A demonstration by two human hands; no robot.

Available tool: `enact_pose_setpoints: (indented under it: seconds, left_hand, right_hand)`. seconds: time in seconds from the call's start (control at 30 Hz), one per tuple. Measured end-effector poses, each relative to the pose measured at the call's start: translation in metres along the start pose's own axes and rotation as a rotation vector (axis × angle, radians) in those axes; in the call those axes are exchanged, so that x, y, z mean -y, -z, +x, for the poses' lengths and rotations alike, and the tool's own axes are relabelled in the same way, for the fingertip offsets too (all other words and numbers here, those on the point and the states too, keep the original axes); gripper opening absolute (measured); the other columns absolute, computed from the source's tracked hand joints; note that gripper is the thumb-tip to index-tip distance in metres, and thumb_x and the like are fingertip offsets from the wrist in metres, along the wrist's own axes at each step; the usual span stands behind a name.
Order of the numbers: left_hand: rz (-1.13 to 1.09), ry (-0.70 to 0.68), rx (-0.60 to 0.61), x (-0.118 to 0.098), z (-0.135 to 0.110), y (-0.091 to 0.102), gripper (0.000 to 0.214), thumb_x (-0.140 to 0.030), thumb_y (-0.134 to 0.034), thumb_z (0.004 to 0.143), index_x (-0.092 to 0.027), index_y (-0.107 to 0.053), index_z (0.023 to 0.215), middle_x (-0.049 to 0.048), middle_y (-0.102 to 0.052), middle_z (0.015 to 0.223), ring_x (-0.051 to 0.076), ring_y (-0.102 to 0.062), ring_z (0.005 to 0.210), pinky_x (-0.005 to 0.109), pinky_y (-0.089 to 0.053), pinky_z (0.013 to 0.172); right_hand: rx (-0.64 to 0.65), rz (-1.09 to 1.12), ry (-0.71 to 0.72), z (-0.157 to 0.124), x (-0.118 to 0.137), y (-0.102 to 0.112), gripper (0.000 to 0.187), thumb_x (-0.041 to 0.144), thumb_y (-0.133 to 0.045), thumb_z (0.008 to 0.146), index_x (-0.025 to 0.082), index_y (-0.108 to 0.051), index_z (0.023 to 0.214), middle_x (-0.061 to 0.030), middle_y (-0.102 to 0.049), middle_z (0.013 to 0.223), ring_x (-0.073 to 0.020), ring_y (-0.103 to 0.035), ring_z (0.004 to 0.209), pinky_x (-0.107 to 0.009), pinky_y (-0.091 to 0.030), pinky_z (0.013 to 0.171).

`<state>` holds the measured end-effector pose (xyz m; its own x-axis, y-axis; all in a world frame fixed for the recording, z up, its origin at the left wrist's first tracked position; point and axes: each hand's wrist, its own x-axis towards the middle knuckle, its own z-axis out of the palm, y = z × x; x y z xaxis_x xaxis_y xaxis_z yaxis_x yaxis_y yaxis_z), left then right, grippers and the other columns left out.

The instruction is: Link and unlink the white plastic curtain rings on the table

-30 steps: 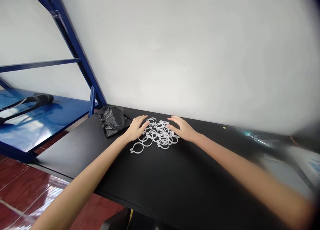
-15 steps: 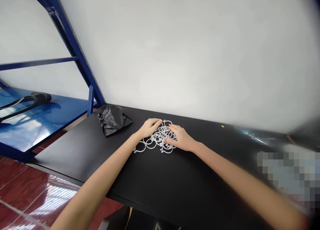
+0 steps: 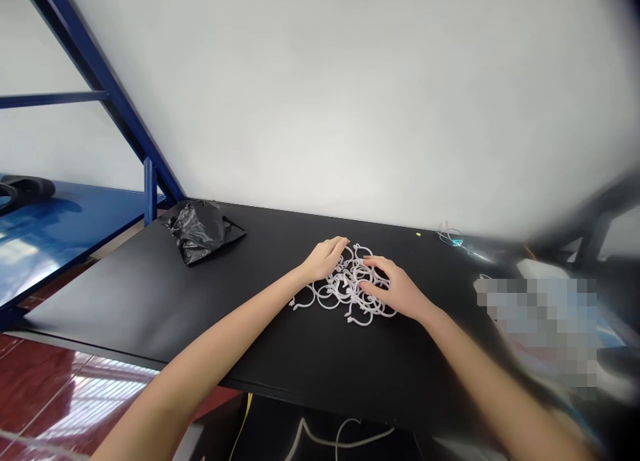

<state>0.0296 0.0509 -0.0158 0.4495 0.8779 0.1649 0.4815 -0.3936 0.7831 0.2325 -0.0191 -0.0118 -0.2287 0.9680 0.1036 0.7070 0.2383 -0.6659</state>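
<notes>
A loose heap of white shower curtain rings [image 3: 345, 286] with small knobbed ends lies on the black tabletop [image 3: 300, 354], several of them overlapping. My left hand [image 3: 325, 257] rests along the heap's left side, fingers stretched out and palm turned toward the rings. From the right, my right hand [image 3: 397, 287] curves around the other side, its thumb and fingers apart over the rings. Both hands touch the heap, and they partly cover the rings beneath them. No single ring appears gripped.
A crumpled black plastic bag [image 3: 203, 231] lies at the back left. Clear plastic with a teal patch [image 3: 456, 241] and a small yellow spot [image 3: 419, 234] are at the back right. A blue metal frame [image 3: 150, 191] stands left; a white wall [image 3: 300, 114] is behind. Cables [image 3: 345, 442] show below the front edge.
Both hands have shifted the heap of rings to the right across the tabletop, away from the black bag. My view has also turned somewhat to the right.
</notes>
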Motion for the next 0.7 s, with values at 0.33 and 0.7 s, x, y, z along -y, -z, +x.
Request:
enact_pose_setpoints:
  seconds: [0.33, 0.7]
  left_hand:
    - [-0.019, -0.014, -0.055, 0.011, -0.034, 0.040, 0.040, -0.045, -0.033, 0.098, -0.020, -0.056, 0.119, 0.0077, -0.064, 0.123, 0.021, -0.059, 0.116, 0.034, -0.043, 0.102]
    - [0.291, 0.067, 0.429, -0.003, -0.063, 0.080, 0.019, -0.011, -0.054, 0.065, -0.020, -0.061, 0.080, 0.0013, -0.065, 0.082, 0.015, -0.062, 0.069, 0.023, -0.047, 0.058]
  right_hand:
    - [-0.233, 0.137, 0.028, -0.007, 0.001, -0.005, 0.022, 0.022, -0.059, 0.077, 0.024, -0.066, 0.098, -0.0066, -0.070, 0.115, -0.0292, -0.053, 0.125, -0.051, -0.038, 0.107]
    - [-0.568, 0.256, 0.213, -0.010, 0.003, -0.009, 0.023, 0.004, -0.048, 0.076, 0.023, -0.060, 0.070, -0.0039, -0.073, 0.088, -0.0253, -0.066, 0.100, -0.050, -0.049, 0.094]
